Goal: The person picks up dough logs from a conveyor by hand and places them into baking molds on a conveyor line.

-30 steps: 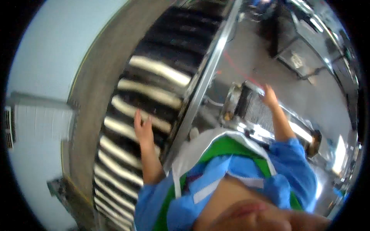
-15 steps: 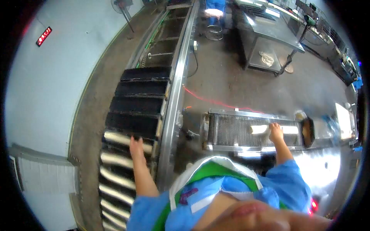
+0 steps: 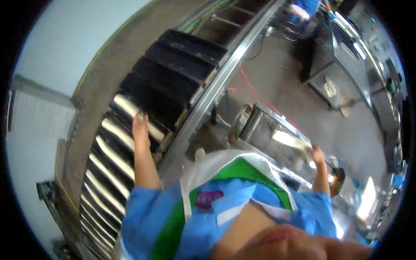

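Long pale dough strips lie in dark trays on the conveyor at the left. My left hand (image 3: 141, 125) is over the uppermost filled tray, at its dough strip (image 3: 125, 106); its fingertips are bent and blurred, and whether they hold dough cannot be made out. At the right, my right hand (image 3: 317, 155) is at the near end of another dough strip (image 3: 289, 140), which lies on a small mesh conveyor (image 3: 264, 130). The fingers of that hand are smeared by motion. Beyond my left hand are several dark trays (image 3: 167, 82) with no dough in them.
A metal rail (image 3: 225, 76) runs along the tray conveyor. Past the mesh conveyor, a steel table (image 3: 342, 78) has a pale cloth on its lower shelf. A person in blue (image 3: 303, 11) is at the far top. A red line crosses the floor.
The view has turned and shifted. My left hand stays near the uppermost filled tray. My right hand has moved from the middle of the dough on the mesh conveyor to its near end.
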`<state>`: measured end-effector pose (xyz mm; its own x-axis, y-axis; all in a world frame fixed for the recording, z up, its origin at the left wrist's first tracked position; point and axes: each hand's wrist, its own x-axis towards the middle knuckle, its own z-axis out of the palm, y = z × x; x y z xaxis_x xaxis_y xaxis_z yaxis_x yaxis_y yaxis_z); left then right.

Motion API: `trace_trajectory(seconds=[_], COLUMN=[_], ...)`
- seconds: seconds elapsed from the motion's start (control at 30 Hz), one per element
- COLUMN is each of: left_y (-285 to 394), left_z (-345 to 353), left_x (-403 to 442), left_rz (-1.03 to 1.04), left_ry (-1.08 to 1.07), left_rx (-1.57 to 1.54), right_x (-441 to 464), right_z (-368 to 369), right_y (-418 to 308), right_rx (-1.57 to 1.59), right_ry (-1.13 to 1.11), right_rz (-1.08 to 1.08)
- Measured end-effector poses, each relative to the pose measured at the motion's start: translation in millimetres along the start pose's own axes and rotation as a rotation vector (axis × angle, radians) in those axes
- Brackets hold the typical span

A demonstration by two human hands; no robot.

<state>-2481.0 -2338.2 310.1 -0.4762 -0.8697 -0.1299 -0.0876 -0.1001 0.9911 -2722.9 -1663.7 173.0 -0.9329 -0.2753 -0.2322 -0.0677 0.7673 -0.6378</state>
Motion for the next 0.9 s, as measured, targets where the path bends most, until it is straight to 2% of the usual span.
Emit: trace_trajectory(seconds=[0.07,0.1,0.17,0.2,0.23,0.27,0.3,0.33,0.4,0.5,0.53,0.57,0.63,0.67,0.73,0.83,0.87,0.9], left_y=[-1.2,-5.7,-5.0,3.7,-1.0,-17.8,-19.4,-23.2,-32.9,-34.6,-32.4,-31.8,-39.2,-46.7,-53.2,-56.5,-53.5,-51.9], left_z=[-0.6,-2.6,-2.1,-1.5,-7.2,-11.7,-17.6,-18.9,-20.8,-12.4,-10.7,-9.4,-9.1,-10.2,-13.3,-11.7,-10.9,-17.1], left_x=[-8.4,-13.4,-16.4,-19.4,-20.8,-1.8,-1.2,1.4,7.9,6.5,3.6,2.7,3.6,6.1,5.1,2.4,1.0,3.1], left_rz=[0.03,0.087,0.014,0.037,0.07,0.059,0.04,0.021,-0.005,-0.06,-0.068,-0.094,-0.128,-0.131,-0.135,-0.115,-0.152,-0.189], left_ry=[-0.018,-0.063,-0.067,-0.013,-0.015,-0.004,0.006,0.002,0.009,-0.029,-0.022,-0.001,0.026,0.021,0.023,0.012,0.036,0.058], left_rx=[-0.046,0.011,0.021,0.129,0.095,0.065,0.062,0.085,0.109,-0.12,-0.119,-0.09,-0.064,-0.107,-0.145,-0.108,-0.15,-0.189], right_x=[37.4,43.0,48.5,39.8,31.4,49.2,61.7,72.3,95.4,137.1,136.8,148.7,195.5,197.8,214.7,213.6,223.1,226.1], right_z=[5.5,3.7,-2.8,-2.8,-2.7,7.9,17.4,22.2,32.8,53.2,62.8,73.2,121.1,140.5,173.6,182.4,189.5,193.4], right_y=[44.7,7.9,-87.8,-155.4,-223.1,-281.5,-310.7,-353.2,-419.9,-498.1,-526.0,-544.8,-561.4,-569.2,-563.2,-532.7,-507.7,-489.1], right_rx=[0.521,0.551,0.617,0.88,1.139,1.147,1.24,1.125,1.233,1.12,1.05,0.977,0.793,0.704,0.329,0.384,0.337,0.326], right_ry=[0.008,0.014,0.014,-0.111,-0.198,-0.226,-0.277,-0.326,-0.406,-0.503,-0.49,-0.615,-0.699,-0.618,-0.422,-0.591,-0.484,-0.504], right_rz=[0.006,-0.113,-0.353,-0.213,-0.043,-0.048,-0.108,-0.167,-0.257,-0.4,-0.373,-0.382,-0.398,-0.47,-0.605,-0.576,-0.645,-0.577])
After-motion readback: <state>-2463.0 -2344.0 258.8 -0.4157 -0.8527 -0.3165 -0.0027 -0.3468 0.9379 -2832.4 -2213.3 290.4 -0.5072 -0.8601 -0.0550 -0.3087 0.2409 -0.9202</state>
